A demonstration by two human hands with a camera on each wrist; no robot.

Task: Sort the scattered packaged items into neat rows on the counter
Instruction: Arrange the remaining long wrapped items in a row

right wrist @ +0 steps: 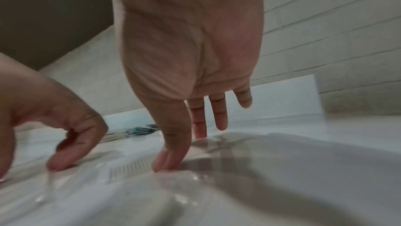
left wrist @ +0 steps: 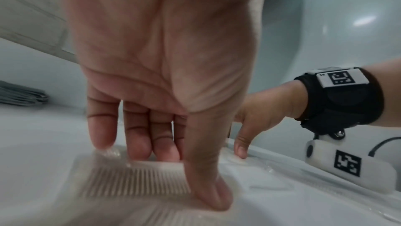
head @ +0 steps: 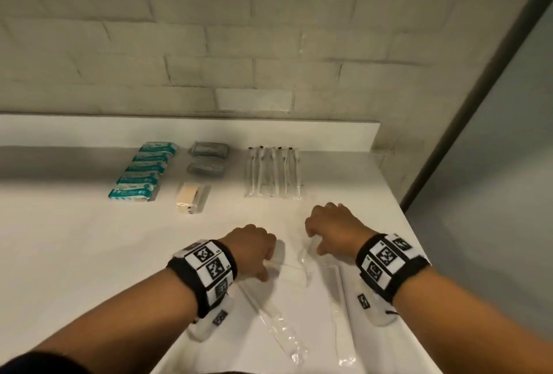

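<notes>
Two white combs in clear wrappers lie at the counter's near edge. My left hand (head: pixel 264 264) (left wrist: pixel 173 169) pinches the top of the left wrapped comb (head: pixel 270 312) (left wrist: pixel 130 178), thumb in front and fingers behind its spine. My right hand (head: pixel 317 243) (right wrist: pixel 184 147) is on the right wrapped comb (head: pixel 338 301) (right wrist: pixel 130 167). Its thumb presses the wrapper and its fingers stay fairly straight, the forefinger touching the film. Farther back are sorted rows: teal packs (head: pixel 140 173), grey packs (head: pixel 208 158), a beige pack (head: pixel 191 197) and wrapped toothbrushes (head: pixel 273 176).
The white counter (head: pixel 89 239) ends at a raised ledge (head: pixel 179 131) under a pale brick wall (head: pixel 209 44). On the right the counter's edge (head: pixel 401 212) runs beside a grey panel. Crumpled clear film (head: pixel 303 263) lies between the hands.
</notes>
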